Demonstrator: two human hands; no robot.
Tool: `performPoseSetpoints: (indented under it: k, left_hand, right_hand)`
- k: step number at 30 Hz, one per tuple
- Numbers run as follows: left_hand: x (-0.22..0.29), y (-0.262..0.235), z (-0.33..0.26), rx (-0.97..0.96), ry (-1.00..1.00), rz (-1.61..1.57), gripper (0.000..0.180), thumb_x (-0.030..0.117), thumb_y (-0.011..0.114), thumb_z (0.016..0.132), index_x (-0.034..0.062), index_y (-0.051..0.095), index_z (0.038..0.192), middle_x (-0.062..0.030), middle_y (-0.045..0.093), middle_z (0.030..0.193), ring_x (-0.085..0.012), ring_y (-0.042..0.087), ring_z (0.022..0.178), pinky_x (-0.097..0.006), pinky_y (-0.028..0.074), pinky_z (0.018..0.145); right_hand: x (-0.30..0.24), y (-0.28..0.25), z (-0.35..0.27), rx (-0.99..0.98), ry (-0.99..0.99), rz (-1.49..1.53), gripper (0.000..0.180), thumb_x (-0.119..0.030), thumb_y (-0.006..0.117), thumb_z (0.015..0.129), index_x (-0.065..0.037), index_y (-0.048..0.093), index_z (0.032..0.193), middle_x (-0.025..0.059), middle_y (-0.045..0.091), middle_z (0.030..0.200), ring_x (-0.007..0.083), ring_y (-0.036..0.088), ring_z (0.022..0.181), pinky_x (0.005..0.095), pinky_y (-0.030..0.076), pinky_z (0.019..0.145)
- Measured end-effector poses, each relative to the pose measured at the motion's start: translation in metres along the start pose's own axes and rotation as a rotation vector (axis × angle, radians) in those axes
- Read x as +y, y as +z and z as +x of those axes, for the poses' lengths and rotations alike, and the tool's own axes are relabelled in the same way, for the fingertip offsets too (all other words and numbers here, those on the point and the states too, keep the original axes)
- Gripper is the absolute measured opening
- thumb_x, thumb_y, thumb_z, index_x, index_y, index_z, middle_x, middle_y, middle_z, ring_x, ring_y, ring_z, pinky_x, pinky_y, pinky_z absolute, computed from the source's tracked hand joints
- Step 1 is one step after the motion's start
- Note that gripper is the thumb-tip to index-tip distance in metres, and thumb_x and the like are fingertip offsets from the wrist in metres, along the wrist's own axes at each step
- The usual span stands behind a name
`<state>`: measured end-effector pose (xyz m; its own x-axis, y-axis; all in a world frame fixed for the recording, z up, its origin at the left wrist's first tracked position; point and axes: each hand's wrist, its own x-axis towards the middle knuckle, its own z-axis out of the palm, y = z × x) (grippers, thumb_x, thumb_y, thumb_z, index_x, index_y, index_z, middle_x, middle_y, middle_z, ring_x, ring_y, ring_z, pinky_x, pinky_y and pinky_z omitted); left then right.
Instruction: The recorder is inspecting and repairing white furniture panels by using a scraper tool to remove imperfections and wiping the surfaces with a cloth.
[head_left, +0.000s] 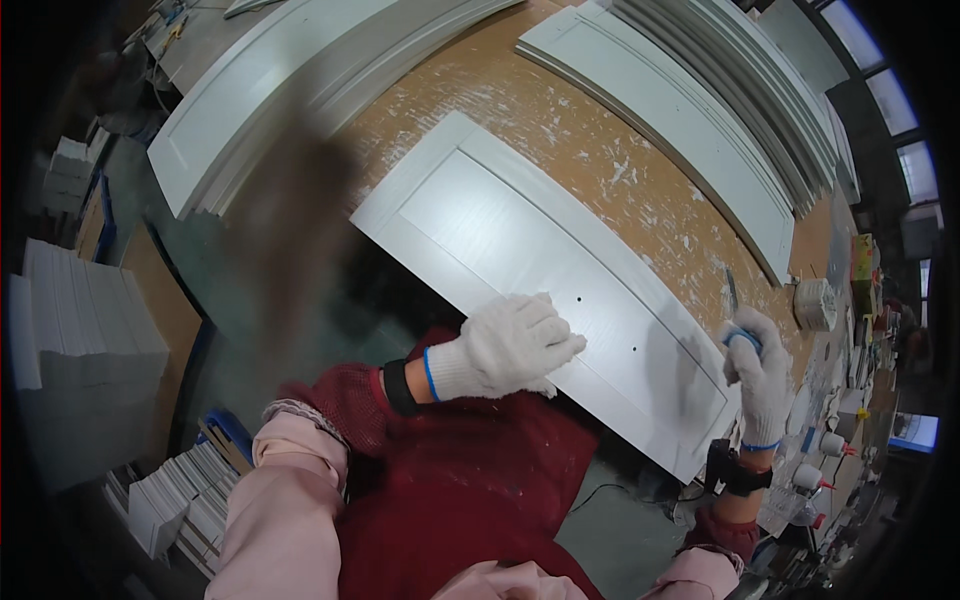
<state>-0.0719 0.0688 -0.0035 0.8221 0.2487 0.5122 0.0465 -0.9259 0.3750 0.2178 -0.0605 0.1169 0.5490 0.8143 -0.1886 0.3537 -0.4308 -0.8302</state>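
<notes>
A white cabinet door (530, 235) with a recessed middle and two small dark holes lies at an angle on the brown worktable (610, 170). It overhangs the table's near edge. My left hand (508, 345), in a white knitted glove, grips the door's near edge, fingers over the top face. My right hand (760, 375), gloved likewise, is closed round a blue-handled knife (742, 338) above the door's right end. The knife's thin blade points away from me. Much of its handle is hidden in the glove.
Stacked white doors lie at the far left (260, 80) and far right (670, 125) of the table. A white roll (815, 304) stands at the right edge, with red-tipped bottles (808, 477) nearby. More panels (90, 320) are piled on the left. A dark blur crosses the left.
</notes>
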Motion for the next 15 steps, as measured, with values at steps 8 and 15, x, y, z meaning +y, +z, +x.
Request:
performPoseSetpoints:
  k: [8,15]
  left_hand:
    - [0.029,0.038,-0.003,0.119,-0.108,0.0,0.052,0.033,0.077,0.056,0.0122,0.066,0.102,-0.0014,0.053,0.083,-0.0232,0.057,0.087,-0.035,0.049,0.078]
    - [0.027,0.021,-0.004,0.17,-0.171,0.041,0.029,0.016,0.06,0.074,0.008,0.062,0.102,-0.0091,0.058,0.1,-0.0257,0.058,0.1,-0.041,0.047,0.098]
  right_hand:
    - [-0.083,0.139,0.085,-0.311,-0.211,-0.154,0.034,-0.018,0.06,0.085,0.0,0.063,0.113,0.004,0.063,0.087,0.0082,0.057,0.069,0.0248,0.048,0.062]
    - [-0.119,0.227,0.136,-0.428,-0.28,-0.179,0.038,-0.028,0.064,0.088,-0.001,0.061,0.116,0.0027,0.061,0.083,0.0089,0.057,0.067,0.0233,0.048,0.058]
